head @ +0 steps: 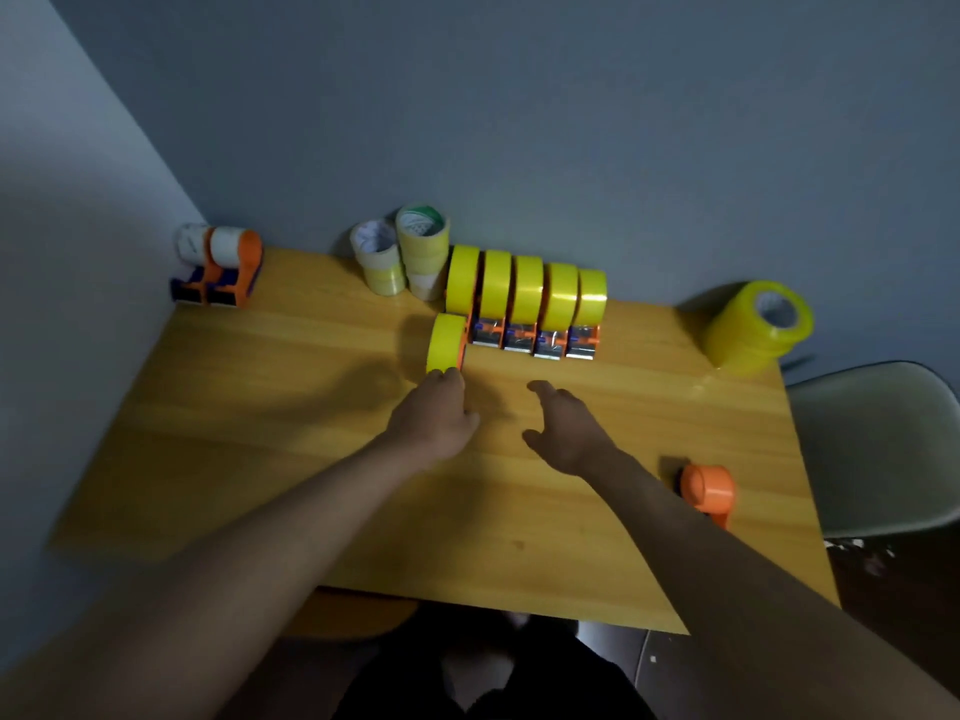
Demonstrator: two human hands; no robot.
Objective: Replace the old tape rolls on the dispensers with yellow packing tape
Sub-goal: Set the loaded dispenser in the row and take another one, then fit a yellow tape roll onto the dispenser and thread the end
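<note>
Touching the yellow-loaded dispenser [447,343], left hand [434,420]; writing illegible.

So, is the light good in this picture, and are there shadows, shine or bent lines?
Head view: dim light, soft overall; the left hand throws a broad shadow leftward on the yellow wooden table; faint shine on the row of yellow tape rolls; wide-angle lens splays the table edges.
</note>
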